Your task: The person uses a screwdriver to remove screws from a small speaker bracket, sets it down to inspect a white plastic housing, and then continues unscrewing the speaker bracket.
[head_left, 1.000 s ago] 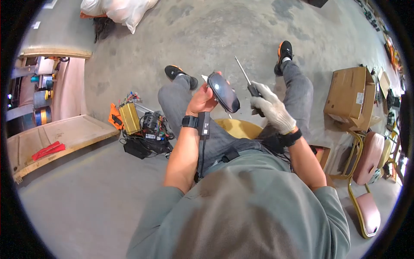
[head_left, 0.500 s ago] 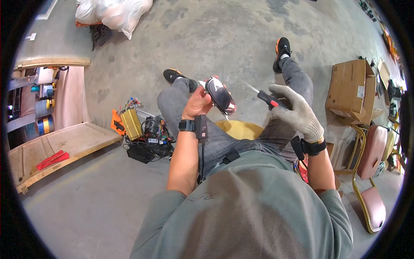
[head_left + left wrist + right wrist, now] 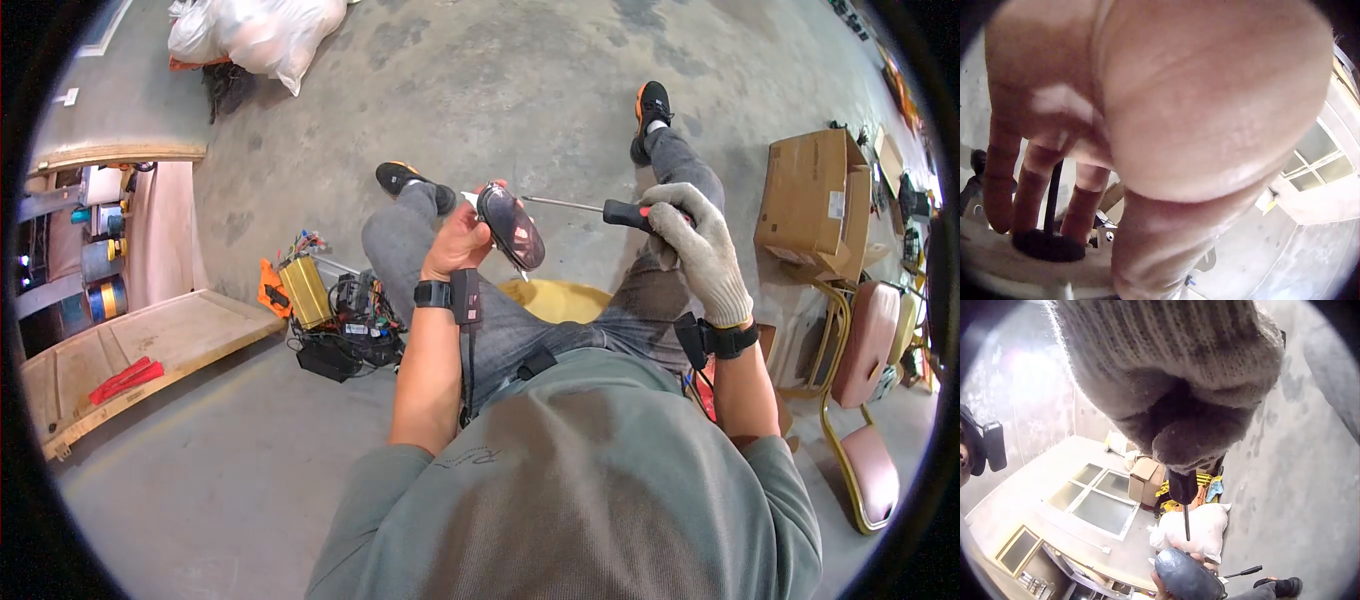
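My bare left hand [image 3: 455,243] grips an oval device [image 3: 512,228] with a dark, glossy face, thumb on the near side and fingers round the far edge. In the left wrist view its white casing [image 3: 997,259] shows, with a black disc [image 3: 1047,245] and thin black stem between the fingers. My right hand [image 3: 700,245], in a knitted glove, holds a screwdriver [image 3: 628,213] by its black-and-red handle. The shaft points left, and its tip overlaps the device's upper right edge in the head view. From the right wrist, the shaft [image 3: 1187,522] points down towards the glossy oval [image 3: 1185,575].
A yellow round seat [image 3: 555,300] shows between my legs. Wired parts with a gold box [image 3: 305,290] lie on the floor at left, near a low wooden platform [image 3: 200,330] bearing red gloves [image 3: 127,380]. To the right stand a cardboard box [image 3: 800,205] and pink-padded chairs [image 3: 868,345].
My right hand has shifted right, and the screwdriver has swung from pointing up and left to nearly level, its tip now at the device. The left hand has turned the device slightly.
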`<state>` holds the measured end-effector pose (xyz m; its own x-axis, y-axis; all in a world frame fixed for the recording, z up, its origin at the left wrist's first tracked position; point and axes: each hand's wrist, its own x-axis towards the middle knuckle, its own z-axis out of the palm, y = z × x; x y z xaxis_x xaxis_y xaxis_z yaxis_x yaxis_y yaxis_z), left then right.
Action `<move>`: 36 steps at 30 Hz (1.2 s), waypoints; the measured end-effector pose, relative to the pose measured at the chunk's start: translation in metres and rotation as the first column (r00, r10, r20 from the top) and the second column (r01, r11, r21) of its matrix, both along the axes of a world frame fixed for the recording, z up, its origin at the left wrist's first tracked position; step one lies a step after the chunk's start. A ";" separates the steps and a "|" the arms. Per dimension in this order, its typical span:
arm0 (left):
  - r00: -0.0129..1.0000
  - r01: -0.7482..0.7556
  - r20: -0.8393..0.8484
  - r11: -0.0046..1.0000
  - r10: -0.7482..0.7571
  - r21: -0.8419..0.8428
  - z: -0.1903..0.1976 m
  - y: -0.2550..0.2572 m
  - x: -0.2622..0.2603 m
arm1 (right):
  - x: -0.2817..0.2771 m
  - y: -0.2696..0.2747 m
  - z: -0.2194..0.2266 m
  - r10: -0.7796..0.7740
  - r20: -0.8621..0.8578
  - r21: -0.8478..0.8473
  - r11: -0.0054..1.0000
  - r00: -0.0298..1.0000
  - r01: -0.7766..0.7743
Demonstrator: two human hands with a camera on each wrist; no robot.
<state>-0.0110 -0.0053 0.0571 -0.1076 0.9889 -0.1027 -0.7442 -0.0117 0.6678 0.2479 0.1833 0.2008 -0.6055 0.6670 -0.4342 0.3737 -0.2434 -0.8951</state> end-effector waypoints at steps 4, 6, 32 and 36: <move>0.999 -0.032 -0.032 0.999 0.031 -0.027 -0.003 -0.002 0.001 | -0.003 -0.001 0.002 0.018 -0.003 0.000 1.000 1.000 -0.018; 1.000 -0.015 -0.022 1.000 0.015 -0.019 -0.002 -0.002 0.001 | -0.004 -0.001 0.001 0.014 -0.004 -0.001 1.000 1.000 -0.014; 0.997 0.046 -0.064 0.999 -0.045 0.009 -0.016 -0.004 -0.001 | -0.013 -0.010 0.025 0.033 0.122 0.211 0.976 0.992 -0.058; 0.996 0.063 -0.069 0.998 -0.063 -0.003 -0.015 -0.003 -0.001 | -0.013 -0.011 0.022 0.135 0.072 0.518 0.842 0.988 -0.153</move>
<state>-0.0124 -0.0080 0.0424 -0.0516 0.9938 -0.0980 -0.6959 0.0346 0.7173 0.2350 0.1721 0.2225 -0.7043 0.7066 -0.0677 0.3978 0.3138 -0.8622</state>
